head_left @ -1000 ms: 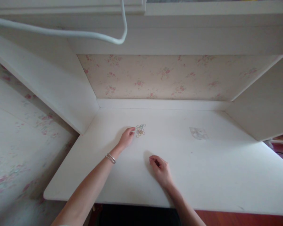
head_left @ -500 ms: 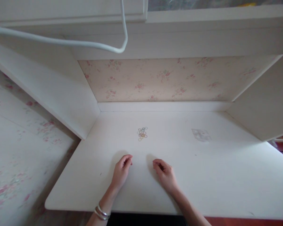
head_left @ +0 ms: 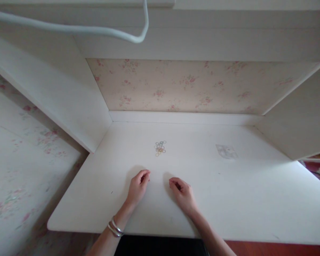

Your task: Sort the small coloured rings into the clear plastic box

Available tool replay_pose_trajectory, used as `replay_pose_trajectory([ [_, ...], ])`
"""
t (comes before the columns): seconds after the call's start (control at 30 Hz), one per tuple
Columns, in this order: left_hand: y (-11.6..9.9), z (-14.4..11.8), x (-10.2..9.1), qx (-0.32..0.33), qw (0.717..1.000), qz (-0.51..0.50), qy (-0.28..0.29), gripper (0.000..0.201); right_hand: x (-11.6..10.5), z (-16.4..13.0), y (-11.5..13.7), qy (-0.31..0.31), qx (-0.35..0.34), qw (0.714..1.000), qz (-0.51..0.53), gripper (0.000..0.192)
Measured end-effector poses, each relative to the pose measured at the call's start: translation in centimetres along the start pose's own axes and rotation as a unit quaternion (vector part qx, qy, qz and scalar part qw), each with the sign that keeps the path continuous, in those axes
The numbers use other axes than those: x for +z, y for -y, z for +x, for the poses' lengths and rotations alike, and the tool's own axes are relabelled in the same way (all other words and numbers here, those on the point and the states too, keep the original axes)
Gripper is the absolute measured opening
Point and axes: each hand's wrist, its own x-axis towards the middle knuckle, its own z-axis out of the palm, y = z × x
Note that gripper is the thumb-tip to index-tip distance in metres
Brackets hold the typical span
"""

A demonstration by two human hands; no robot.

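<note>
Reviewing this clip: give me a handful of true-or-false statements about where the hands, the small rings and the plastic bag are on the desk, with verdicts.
1. Both hands rest on the white desk, near its front edge. True: the left hand and right hand lie side by side, fingers curled.
2. The left hand is touching the pile of small coloured rings. False: the pile lies apart from it, farther back on the desk.
3. A small clear plastic bag lies to the right of the rings. True.
4. The bracelets are on the right wrist. False: they are on the left wrist.
5. The right hand lies on the bag. False: it lies on bare desk, well clear of the bag.
</note>
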Motion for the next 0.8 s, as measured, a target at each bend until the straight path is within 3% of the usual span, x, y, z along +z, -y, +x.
replay_pose_trajectory([
  [0.2, 0.3, 0.0, -0.1, -0.011, 1.0, -0.022, -0.012, 0.034, 0.5, 0.6, 0.6, 0.039, -0.024, 0.998, -0.045, 0.026],
  [0.4, 0.3, -0.4, -0.2, 0.008, 0.999, -0.014, -0.035, 0.033, 1.2, 4.8, 1.9, 0.04, -0.118, 0.974, -0.188, 0.026],
  [0.57, 0.6, -0.5, -0.2, 0.018, 0.999, 0.003, -0.037, 0.031, 2.2, 9.1, 3.0, 0.063, -0.096, 0.937, -0.329, 0.028],
  [0.8, 0.9, -0.4, -0.3, 0.038, 0.998, 0.028, -0.031, 0.029, 3.6, 11.6, 3.3, 0.071, -0.111, 0.913, -0.385, 0.032],
])
